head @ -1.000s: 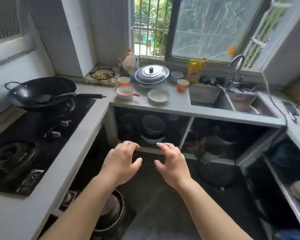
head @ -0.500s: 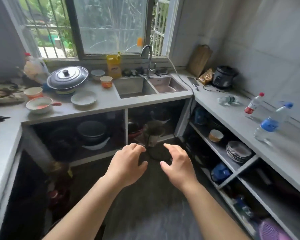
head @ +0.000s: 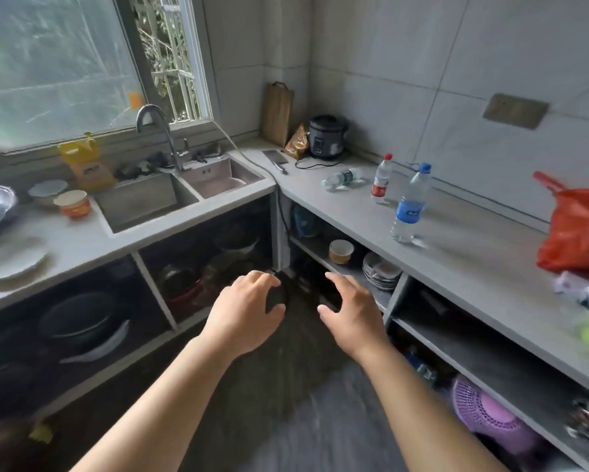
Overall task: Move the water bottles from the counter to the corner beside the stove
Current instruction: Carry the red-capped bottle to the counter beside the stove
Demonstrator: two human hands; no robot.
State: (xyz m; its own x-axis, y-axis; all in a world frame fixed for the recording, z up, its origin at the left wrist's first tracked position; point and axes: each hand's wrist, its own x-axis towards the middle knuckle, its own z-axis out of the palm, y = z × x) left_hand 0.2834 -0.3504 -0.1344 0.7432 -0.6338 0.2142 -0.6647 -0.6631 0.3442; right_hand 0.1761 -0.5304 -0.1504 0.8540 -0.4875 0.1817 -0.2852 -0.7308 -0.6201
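Observation:
Three water bottles are on the right-hand counter (head: 463, 253). A blue-capped, blue-labelled bottle (head: 410, 206) stands nearest. Behind it stands a red-capped, red-labelled bottle (head: 382, 180). A green-labelled bottle (head: 342, 178) lies on its side further back. My left hand (head: 245, 311) and my right hand (head: 351, 310) hover empty in front of me, fingers spread, well below and left of the bottles. The stove is out of view.
A red plastic bag (head: 579, 229) sits on the counter right of the bottles. A rice cooker (head: 327, 136), snack bag and cutting board fill the far corner. A double sink (head: 180, 192) with tap is at left. Open shelves below hold bowls, plates and pots.
My view has swung right, from the stove and wok past the sink to the right counter with the bottles. Both hands stay open and held out in front.

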